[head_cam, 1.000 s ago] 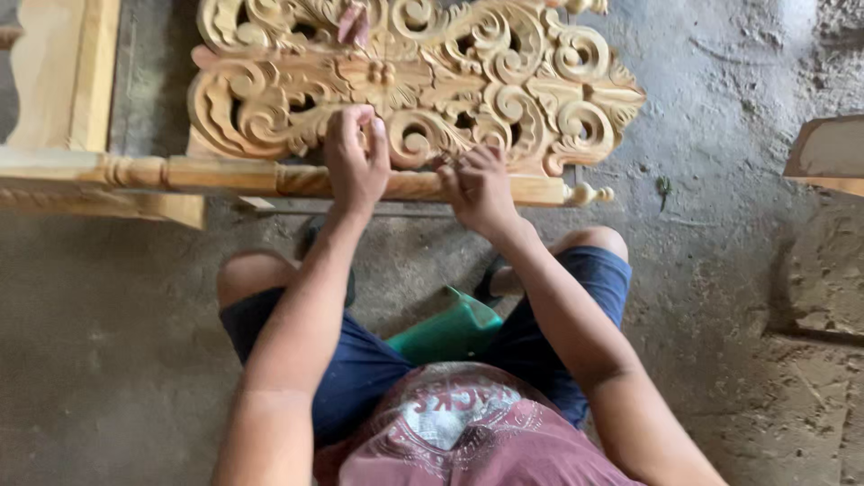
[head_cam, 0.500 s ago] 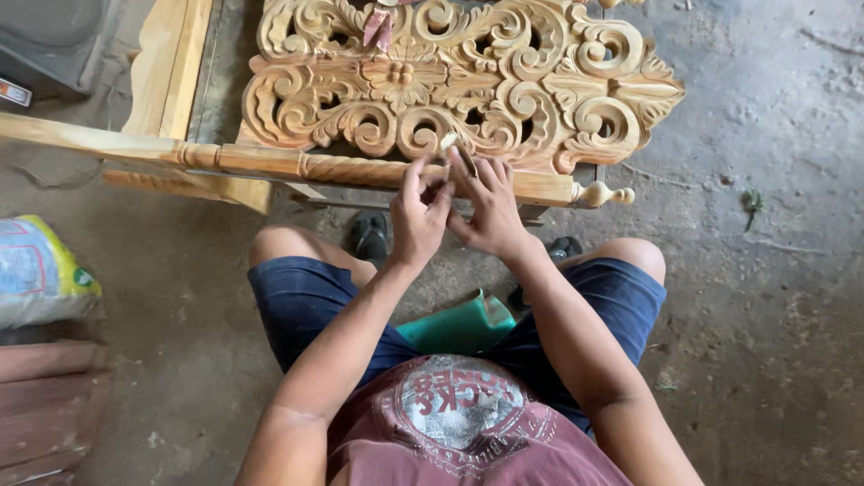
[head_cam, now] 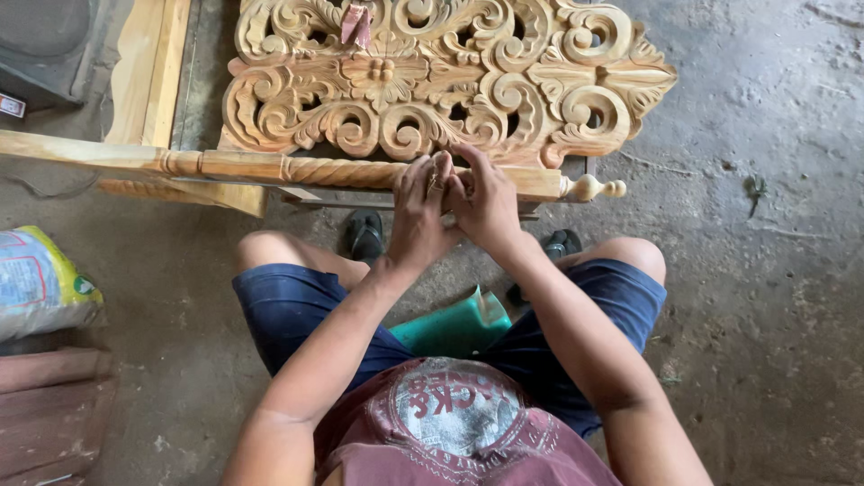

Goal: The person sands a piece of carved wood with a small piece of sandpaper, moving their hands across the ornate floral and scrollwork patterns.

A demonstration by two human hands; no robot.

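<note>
A seated person works both hands at the lower edge of an ornate carved wooden panel, which stands on a concrete floor directly ahead of the knees. The left hand and right hand meet, touching, at the twisted rope-pattern rail beneath the scrollwork; both are curled closed, apparently pinching a small pale piece between the fingertips, too small to identify. The step in hand looks like fine hand-finishing of the rail near its right end, probably rubbing or smoothing the wood. Carrying on along the rail would call for steady fingertip pressure and care around the turned knob finial just to the right, which juts out and could snag a knuckle.

A small pinkish scrap sits at the top of the carving. Plain timber frame pieces lie to the left, crossing behind the rail. Dark sandals show under the rail, a green object rests between the thighs, and a printed sack lies on the floor at far left, well apart from the work.
</note>
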